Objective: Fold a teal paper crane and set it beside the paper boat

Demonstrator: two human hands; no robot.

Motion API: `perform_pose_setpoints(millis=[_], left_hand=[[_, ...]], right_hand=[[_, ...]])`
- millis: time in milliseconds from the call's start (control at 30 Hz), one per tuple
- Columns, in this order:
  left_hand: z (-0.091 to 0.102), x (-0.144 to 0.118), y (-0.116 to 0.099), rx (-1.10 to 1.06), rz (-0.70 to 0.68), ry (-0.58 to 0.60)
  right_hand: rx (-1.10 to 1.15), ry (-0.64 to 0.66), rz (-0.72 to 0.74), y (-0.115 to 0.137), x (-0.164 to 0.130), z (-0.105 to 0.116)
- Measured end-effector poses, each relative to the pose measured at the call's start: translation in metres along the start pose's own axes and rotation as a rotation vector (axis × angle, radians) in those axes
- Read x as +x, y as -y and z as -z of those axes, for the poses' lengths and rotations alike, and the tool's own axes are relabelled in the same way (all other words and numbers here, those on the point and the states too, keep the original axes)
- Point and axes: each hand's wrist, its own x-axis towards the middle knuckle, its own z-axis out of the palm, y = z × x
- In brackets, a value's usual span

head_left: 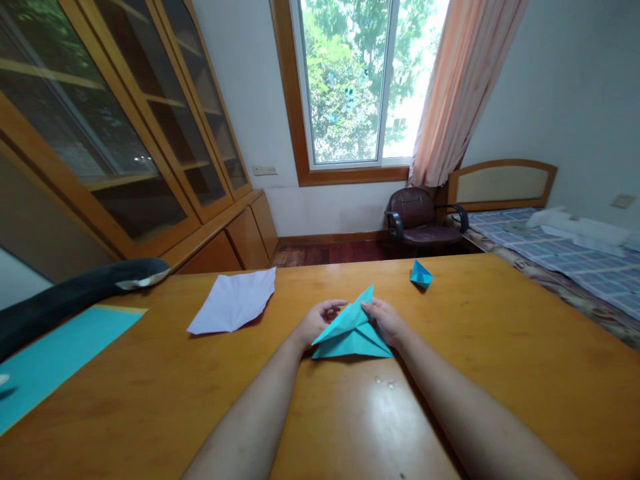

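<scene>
Two bare forearms run up from the bottom edge onto a glossy wooden table (500, 347) and meet at a folded teal paper (353, 332), which lies on the tabletop just ahead of the wrists. The left hand (320, 320) pinches the paper's left upper edge, thumb and fingers closed on the sheet. The right hand (387, 320) does the same on the right side, fingers closed together over the raised point of the fold. The paper's lower flaps spread flat on the wood, while its upper tip stands up between the two hands. How many layers the fold has is hard to make out, and the fingertips under the paper are hidden.

On the left, a flat teal sheet (55, 360) is cut off by the picture's edge, and a dark padded shape (75, 293) lies across its far corner, with its own far end out of view. Beyond the left hand lies one creased white paper (233, 303), well apart from the folded piece. Beyond the right hand sits one small teal folded piece (421, 273) near the table's far edge. That makes three teal papers and one white.

Past the table stand one dark brown armchair (420, 220), a bed (550, 247) with a checked cover, glass-fronted wooden cabinets (150, 133) along the left wall, and a window (360, 80) with a peach curtain (465, 87).
</scene>
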Motion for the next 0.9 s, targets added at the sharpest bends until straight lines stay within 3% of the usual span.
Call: perform_pose_setpoints(millis=[133, 433, 600, 733, 900], left_hand=[[-0.004, -0.003, -0.005, 0.021, 0.047, 0.118], [-0.004, -0.007, -0.007, 0.122, 0.118, 0.208], [0.002, -0.007, -0.007, 0.109, 0.144, 0.116], [0.009, -0.009, -0.011, 0.008, 0.124, 0.055], [0.015, -0.007, -0.010, -0.064, 0.084, -0.050]], right_hand=[[-0.065, -0.025, -0.014, 0.001, 0.000, -0.001], [0.025, 0.016, -0.073, 0.002, 0.000, 0.002], [0.080, 0.186, -0.008, 0.004, 0.003, 0.024], [-0.017, 0.258, -0.003, 0.010, 0.002, 0.037], [-0.086, 0.213, 0.002, 0.007, 0.005, 0.043]])
